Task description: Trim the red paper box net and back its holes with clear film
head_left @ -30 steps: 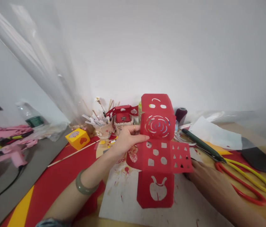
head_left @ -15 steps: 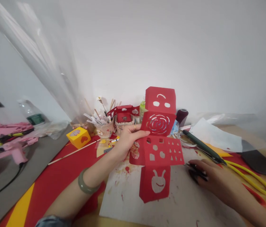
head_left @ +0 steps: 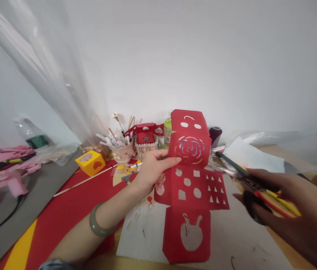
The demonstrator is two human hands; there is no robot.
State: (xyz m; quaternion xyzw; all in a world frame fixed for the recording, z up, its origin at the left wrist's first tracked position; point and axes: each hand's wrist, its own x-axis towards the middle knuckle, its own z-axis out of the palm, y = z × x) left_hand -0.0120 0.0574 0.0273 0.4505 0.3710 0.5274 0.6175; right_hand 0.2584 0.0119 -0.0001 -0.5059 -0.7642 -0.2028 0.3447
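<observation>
Left fingers [head_left: 173, 161] pinch red card [head_left: 189, 201] by edge; right fingers [head_left: 263, 177] grip scissors [head_left: 251, 204], gap between

The left hand [head_left: 153, 172] pinches mid-scene, its forearm [head_left: 79, 238] slanting from near left — the right hand [head_left: 293, 198] grips at right.

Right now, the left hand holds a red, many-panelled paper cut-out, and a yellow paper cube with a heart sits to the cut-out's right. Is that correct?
Not quite: the head view shows the yellow paper cube with a heart sitting to the left of the red, many-panelled paper cut-out. The left hand does hold the cut-out.
</observation>
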